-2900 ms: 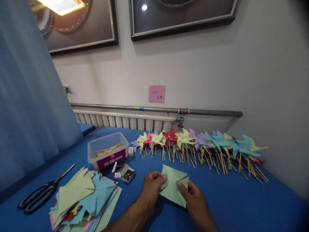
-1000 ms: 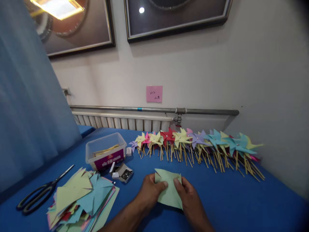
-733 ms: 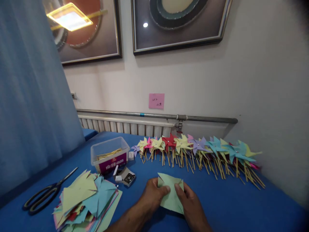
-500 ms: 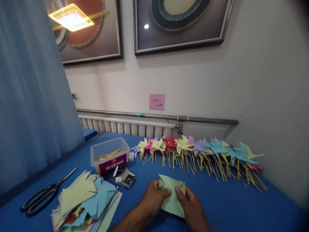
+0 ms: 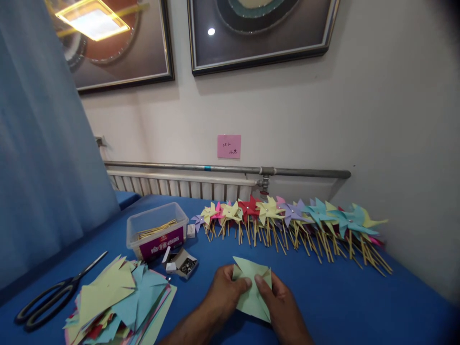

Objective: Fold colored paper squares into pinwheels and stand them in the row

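Over the near part of the blue tabletop (image 5: 345, 306), my left hand (image 5: 225, 290) and right hand (image 5: 283, 306) both grip one pale green paper sheet (image 5: 250, 302), thumbs laid on top and the other fingers mostly hidden. Compared with the earliest view, my thumbs now press much closer together near the sheet's middle, and the sheet has turned slightly, its far edge slanting less. It looks about as wide as it is long, so I can make out no clear long axis; its far left corner points toward the wall (image 5: 294, 115), its near right corner back at me. Outward to the left, a small open box (image 5: 180, 256) holds metal bits (image 5: 187, 266); near it lie the cut paper pile (image 5: 140, 297) and, farther left, the scissors (image 5: 73, 282), tip pointing away. Beyond sit the clear tub (image 5: 161, 245) of sticks (image 5: 154, 231) and a row of pinwheels (image 5: 268, 211).
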`<action>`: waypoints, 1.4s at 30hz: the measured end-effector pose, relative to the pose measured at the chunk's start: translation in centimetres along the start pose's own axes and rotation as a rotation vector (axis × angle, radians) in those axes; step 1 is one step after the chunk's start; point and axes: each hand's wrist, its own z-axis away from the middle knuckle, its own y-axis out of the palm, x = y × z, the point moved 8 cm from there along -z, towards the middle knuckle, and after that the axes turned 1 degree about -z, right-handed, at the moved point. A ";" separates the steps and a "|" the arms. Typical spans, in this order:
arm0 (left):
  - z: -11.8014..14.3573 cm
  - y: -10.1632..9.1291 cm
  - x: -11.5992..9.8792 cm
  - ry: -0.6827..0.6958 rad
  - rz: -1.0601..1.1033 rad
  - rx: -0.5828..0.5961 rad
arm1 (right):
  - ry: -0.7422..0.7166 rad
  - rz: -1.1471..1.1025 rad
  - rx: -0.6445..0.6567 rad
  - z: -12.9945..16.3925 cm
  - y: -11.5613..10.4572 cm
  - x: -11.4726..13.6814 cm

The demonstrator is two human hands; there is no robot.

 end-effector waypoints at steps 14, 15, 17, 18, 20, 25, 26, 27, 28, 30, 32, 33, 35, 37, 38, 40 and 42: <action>-0.1 -0.2 0.2 0.010 0.028 -0.031 | -0.014 0.077 0.007 0.1 0.0 0.4; -0.1 -0.1 0.2 0.008 0.030 -0.027 | -0.017 0.081 0.012 0.0 0.0 0.3; -0.1 -0.1 0.3 0.008 0.033 -0.019 | -0.031 0.089 0.020 0.0 0.0 0.2; -0.1 -0.1 0.3 0.008 0.033 -0.013 | -0.040 0.090 0.022 -0.1 -0.1 0.1; -0.1 0.0 0.2 0.008 0.029 -0.003 | -0.051 0.086 0.030 -0.1 -0.1 -0.1; -0.1 -0.1 0.3 0.007 0.010 -0.017 | -0.051 0.042 0.051 -0.2 0.1 -0.3; -0.1 -0.1 0.3 0.008 0.006 -0.016 | -0.049 0.038 0.046 -0.2 0.1 -0.3; -0.1 -0.1 0.3 0.009 0.001 -0.015 | -0.048 0.036 0.038 -0.2 0.1 -0.3; -0.2 -0.1 0.4 0.008 -0.003 -0.015 | -0.048 0.034 0.033 -0.2 0.1 -0.2; -0.2 -0.2 0.5 0.002 -0.004 -0.019 | -0.053 0.027 0.042 -0.1 0.2 -0.1; -0.2 -0.2 0.5 -0.001 0.005 -0.018 | -0.058 0.028 0.050 0.0 0.2 0.1; -0.2 -0.2 0.4 0.001 0.006 -0.017 | -0.056 0.040 0.044 0.0 0.2 0.1; -0.2 -0.2 0.3 0.008 0.000 -0.013 | -0.047 0.075 0.026 0.0 0.0 0.0; -0.2 -0.2 0.2 0.011 -0.009 -0.014 | -0.047 0.090 0.019 0.0 0.0 -0.1; -0.2 -0.2 0.3 0.009 -0.009 -0.017 | -0.051 0.088 0.020 0.1 0.0 -0.1; -0.1 -0.2 0.3 0.003 -0.005 -0.020 | -0.054 0.085 0.022 0.1 0.1 0.0; -0.1 -0.3 0.4 -0.003 -0.009 -0.022 | -0.049 0.080 0.019 0.2 0.1 0.1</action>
